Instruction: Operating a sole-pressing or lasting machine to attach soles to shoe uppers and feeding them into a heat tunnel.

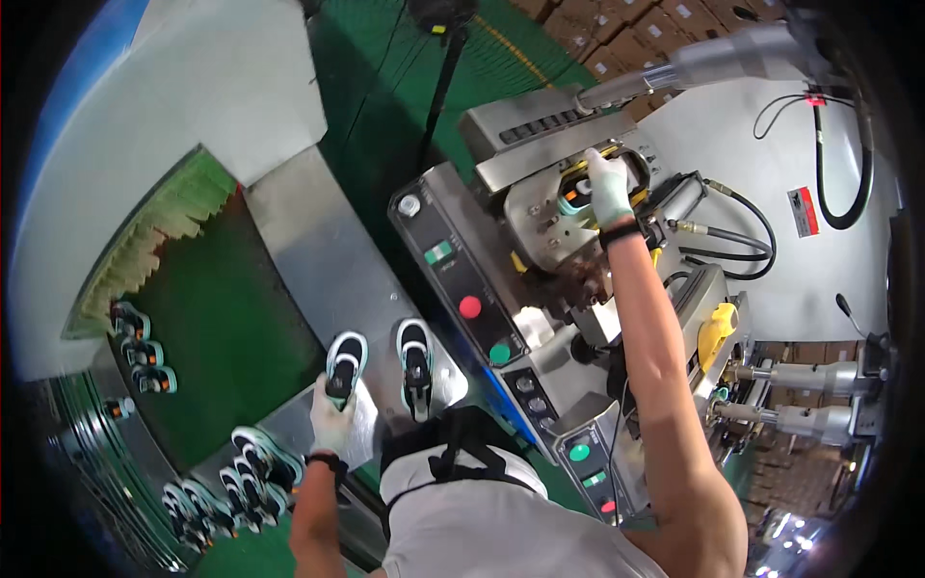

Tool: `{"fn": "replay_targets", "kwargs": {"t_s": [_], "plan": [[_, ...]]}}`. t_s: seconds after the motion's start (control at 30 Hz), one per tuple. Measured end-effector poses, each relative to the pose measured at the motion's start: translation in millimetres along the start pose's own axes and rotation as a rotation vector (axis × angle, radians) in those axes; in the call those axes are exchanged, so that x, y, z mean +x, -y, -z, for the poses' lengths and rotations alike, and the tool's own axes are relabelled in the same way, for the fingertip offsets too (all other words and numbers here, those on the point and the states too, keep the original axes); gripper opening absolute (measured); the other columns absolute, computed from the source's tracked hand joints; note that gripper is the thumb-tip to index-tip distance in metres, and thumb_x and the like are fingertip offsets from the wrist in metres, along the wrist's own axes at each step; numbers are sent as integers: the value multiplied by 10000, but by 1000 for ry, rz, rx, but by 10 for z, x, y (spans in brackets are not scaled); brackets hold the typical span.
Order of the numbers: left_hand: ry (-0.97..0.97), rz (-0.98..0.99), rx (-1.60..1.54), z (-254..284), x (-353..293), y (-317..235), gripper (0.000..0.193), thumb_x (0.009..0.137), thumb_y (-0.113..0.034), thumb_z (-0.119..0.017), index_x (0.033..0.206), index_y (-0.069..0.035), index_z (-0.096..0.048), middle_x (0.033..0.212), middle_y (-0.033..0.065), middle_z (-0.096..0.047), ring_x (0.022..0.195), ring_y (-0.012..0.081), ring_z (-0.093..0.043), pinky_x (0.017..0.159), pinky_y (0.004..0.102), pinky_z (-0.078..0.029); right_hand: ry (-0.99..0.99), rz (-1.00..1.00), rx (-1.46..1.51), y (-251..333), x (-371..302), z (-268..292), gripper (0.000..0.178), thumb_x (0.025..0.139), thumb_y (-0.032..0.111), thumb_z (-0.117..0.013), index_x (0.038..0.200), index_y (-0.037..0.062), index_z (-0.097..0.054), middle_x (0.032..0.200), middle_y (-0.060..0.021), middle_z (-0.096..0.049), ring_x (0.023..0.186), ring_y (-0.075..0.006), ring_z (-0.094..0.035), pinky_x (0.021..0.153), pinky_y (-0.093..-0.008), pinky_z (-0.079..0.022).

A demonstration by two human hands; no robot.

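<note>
My left hand, in a pale glove, grips the heel end of a black-and-white sneaker with a light teal sole, on a metal ledge. Just right of it a matching sneaker lies on the same ledge, apart from my hand. My right hand, also gloved, reaches into the metal press ahead on the right. Its curled fingers are on a sneaker with a teal edge and an orange patch, seated in the press. That hand covers much of this sneaker and hides some fingertips.
A control panel with red and green buttons runs beside the press. At left, several sneakers line a green conveyor belt, which passes a fringed curtain. Hydraulic hoses and a yellow part flank my right arm.
</note>
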State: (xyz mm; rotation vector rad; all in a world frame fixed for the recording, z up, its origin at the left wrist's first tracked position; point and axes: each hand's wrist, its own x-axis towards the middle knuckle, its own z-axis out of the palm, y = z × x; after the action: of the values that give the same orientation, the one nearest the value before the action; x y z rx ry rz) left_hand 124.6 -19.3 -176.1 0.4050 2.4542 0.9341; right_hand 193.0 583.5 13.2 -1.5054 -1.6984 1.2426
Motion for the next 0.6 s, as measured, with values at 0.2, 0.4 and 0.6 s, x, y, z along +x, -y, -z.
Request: {"fn": "replay_targets", "kwargs": {"t_s": [0.2, 0.4, 0.6], "plan": [[107, -75, -218, 50, 63, -49, 580, 762, -172, -793, 1246, -4, -521, 1199, 230, -603, 1122, 384, -609, 966, 402, -495, 92, 630, -261, -516, -3000, -298, 674, 966, 89, -607, 1524, -57, -258, 1555, -248, -335, 1434, -284, -350, 1169, -342, -267], [207, -199, -139, -54, 155, 67, 753, 764, -208, -775, 1379, 22, -405, 1352, 266, -498, 1280, 414, -486, 1104, 459, -388, 95, 365, -678, -2199, -3237, -293, 991, 786, 202, -788, 1523, -90, -193, 1566, -347, -204, 1474, -456, -194, 1218, -511, -140], [121, -370, -156, -214, 33, 495, 752, 796, -149, -688, 1443, -2, -333, 1433, 287, -404, 1323, 474, -413, 1114, 518, -362, 252, 192, -625, -2502, -4161, -1192, 998, 718, 178, -828, 1478, -127, -258, 1449, -312, -413, 1382, -407, -401, 1172, -427, -286]]}}
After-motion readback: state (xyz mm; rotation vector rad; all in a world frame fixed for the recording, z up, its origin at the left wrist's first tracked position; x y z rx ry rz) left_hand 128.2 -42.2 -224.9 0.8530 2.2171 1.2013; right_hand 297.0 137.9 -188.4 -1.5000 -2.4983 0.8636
